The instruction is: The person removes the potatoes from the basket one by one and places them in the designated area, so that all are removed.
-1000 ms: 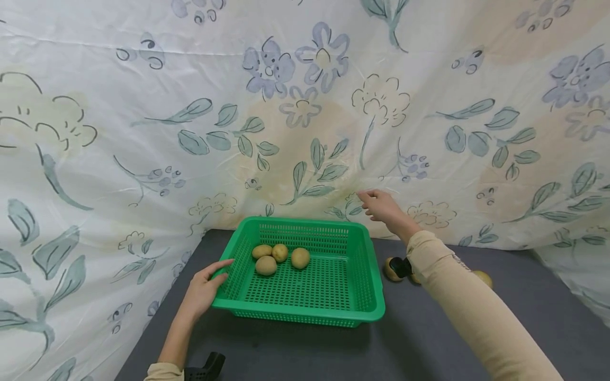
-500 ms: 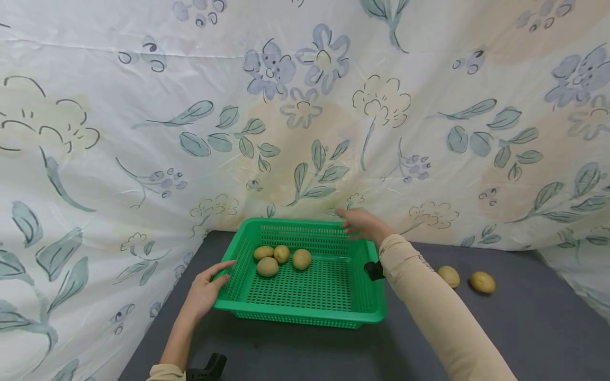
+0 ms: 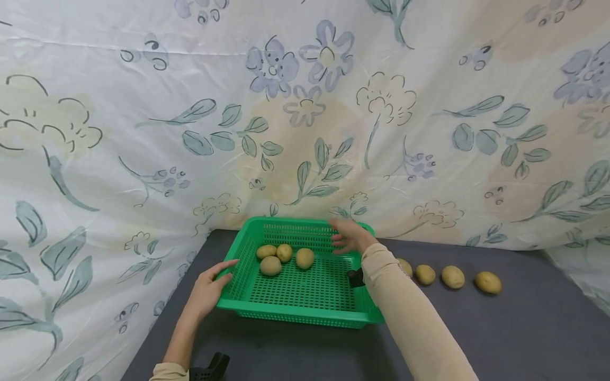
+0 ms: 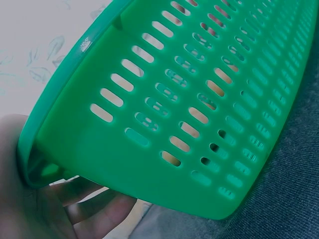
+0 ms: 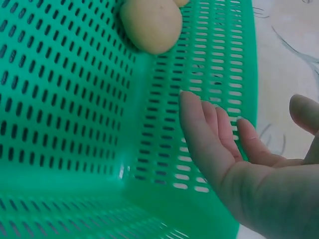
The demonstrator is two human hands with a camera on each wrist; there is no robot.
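Note:
A green plastic basket [image 3: 305,310] with slotted walls stands on the dark table. Several potatoes [image 3: 270,266] lie in its left half, one of them [image 5: 152,25] large in the right wrist view. My left hand [image 3: 205,291] holds the basket's left rim, thumb over it; in the left wrist view its fingers [image 4: 107,214] curl beneath the rim. Over the basket's back right part is my right hand [image 3: 350,235], its fingers [image 5: 199,134] loosely bent and nothing in them.
On the table [image 3: 529,328] to the right of the basket, several more potatoes [image 3: 452,277] lie in a row, the nearest one [image 3: 405,267] partly hidden by the right sleeve. A floral cloth [image 3: 305,132] hangs behind the table and along its left side.
My right hand has moved left and down, from beyond the basket's back right corner to over its inside. Potatoes on the right have come into view from behind the sleeve. The left hand keeps its hold.

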